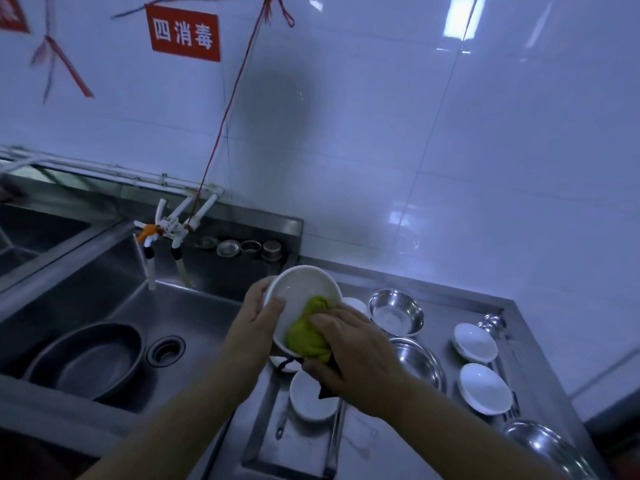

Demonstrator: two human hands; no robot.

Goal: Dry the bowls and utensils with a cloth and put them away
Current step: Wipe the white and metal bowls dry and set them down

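Observation:
My left hand (pixel 258 315) grips a white bowl (pixel 302 289) by its rim and tilts it toward me above the counter's edge. Pressed inside that bowl is a green cloth (pixel 308 332), bunched under my right hand (pixel 353 355). Below my hands a small white bowl (pixel 311 400) rests in a steel tray (pixel 263 445). To the right on the steel counter (pixel 446 323) stand two white bowls (pixel 475 342) (pixel 485 388) and steel bowls (pixel 396 310) (pixel 419 362). A steel ladle (pixel 491 322) lies at the counter's back right.
A deep steel sink (pixel 180 306) lies to the left, with a dark basin (pixel 90 362) in it and a drain (pixel 165 350). Taps (pixel 166 230) hang over the sink's back. Small metal strainers (pixel 242 247) sit on the ledge. Another steel bowl (pixel 543 445) is near the right front.

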